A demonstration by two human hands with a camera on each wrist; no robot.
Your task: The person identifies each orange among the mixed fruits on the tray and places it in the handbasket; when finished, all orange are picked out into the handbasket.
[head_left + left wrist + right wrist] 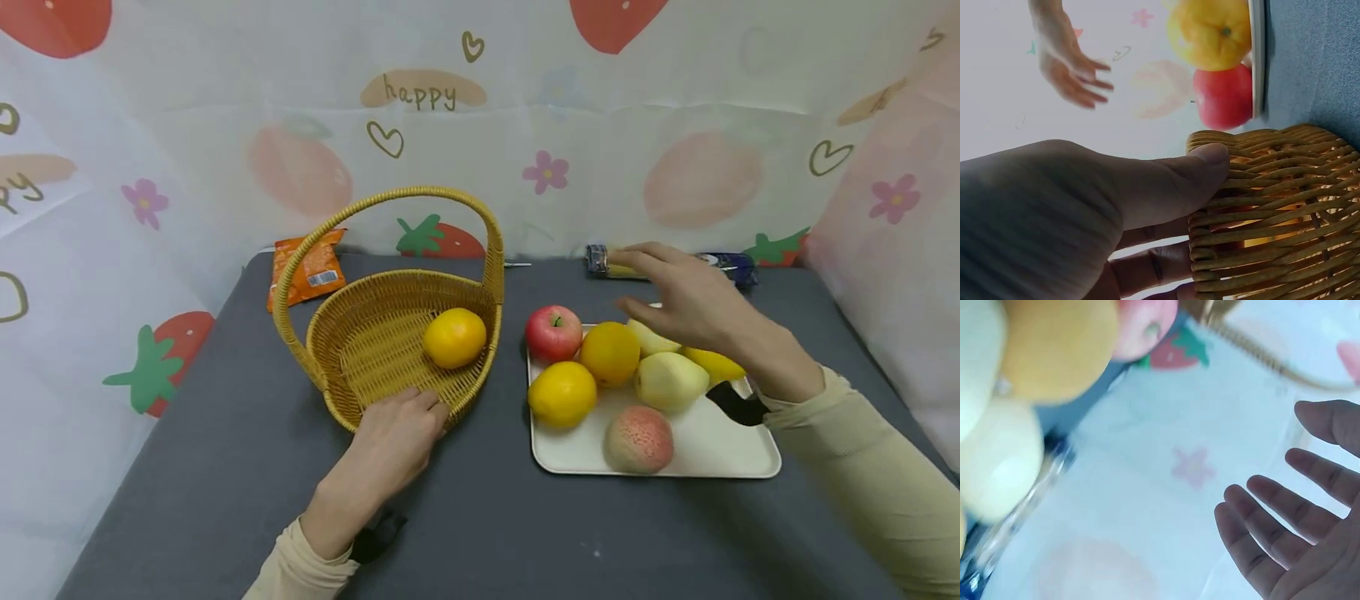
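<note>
On a dark grey table (pixel 480 533), my left hand (pixel 401 437) grips the near rim of the basket (pixel 375 354), which has an orange (pixel 454 337) inside. My right hand (pixel 690 296), fingers spread, hovers over the tray (pixel 720 450) of fruit (pixel 671 382). Strawberry-printed sheeting (pixel 600 100) covers the back and sides.

Looks like a dk grey table (pixel 525 533), w/ fabric-like weave up close. Carries wicker basket (pixel 375 350) L of ctr, standing w/ handle up. To R, apart from basket, bears white rect. tray (pixel 720 446), lying flat. At back L, holds orange packet (pixel 321 271) just behind basket. At back R, has long blue/yellow pack (pixel 733 268) behind tray, partly hidden. Nr back ctr, shows thin pale item (pixel 519 264), too small to ID.
</note>
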